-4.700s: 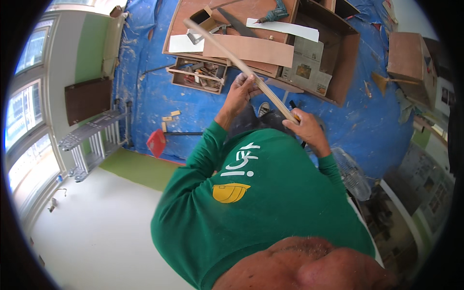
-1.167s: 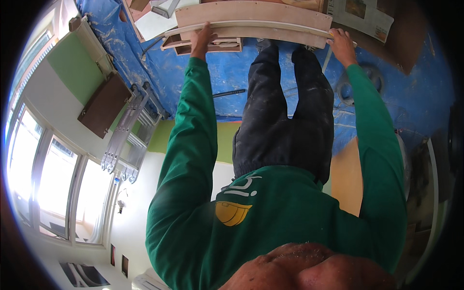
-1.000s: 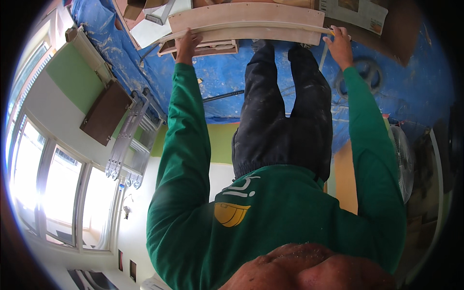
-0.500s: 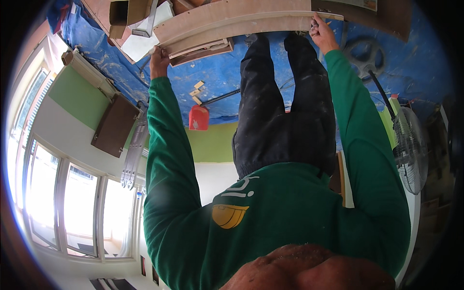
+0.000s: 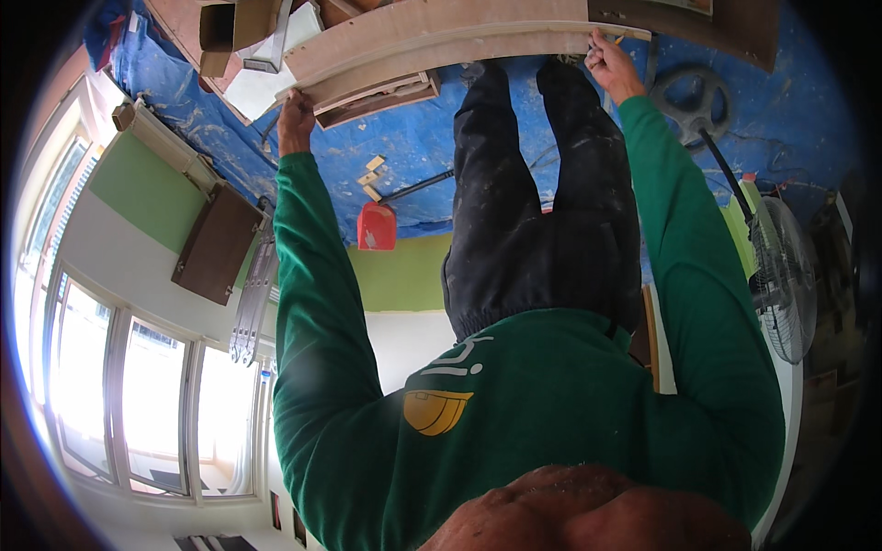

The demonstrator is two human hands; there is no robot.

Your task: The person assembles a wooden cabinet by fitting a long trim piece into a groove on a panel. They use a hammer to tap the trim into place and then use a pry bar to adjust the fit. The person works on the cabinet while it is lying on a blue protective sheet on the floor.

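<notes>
A long pale wooden strip (image 5: 514, 39) runs along the near edge of a broad light-brown wooden board (image 5: 432, 32) at the top of the view. At the strip's left end my left hand (image 5: 295, 121) is closed, fingers pinched at the edge. My right hand (image 5: 613, 68) is closed near its right end, where the strip reaches past the pale board beside a dark brown panel (image 5: 735, 32). A small thin tip shows by the right fingers, too small to name. Just right of my left hand, a shallow wooden frame (image 5: 381, 99) lies under the board.
Blue sheeting (image 5: 404, 138) covers the floor under my feet. A red dustpan (image 5: 377, 226) with a dark handle and small wood blocks (image 5: 371, 174) lie left of my legs. A standing fan (image 5: 783, 275) with a round base is on the right. An open cardboard box (image 5: 218, 37) sits far left.
My left hand has shifted slightly left and toward me. The right hand has barely moved, and both stay closed at the strip.
</notes>
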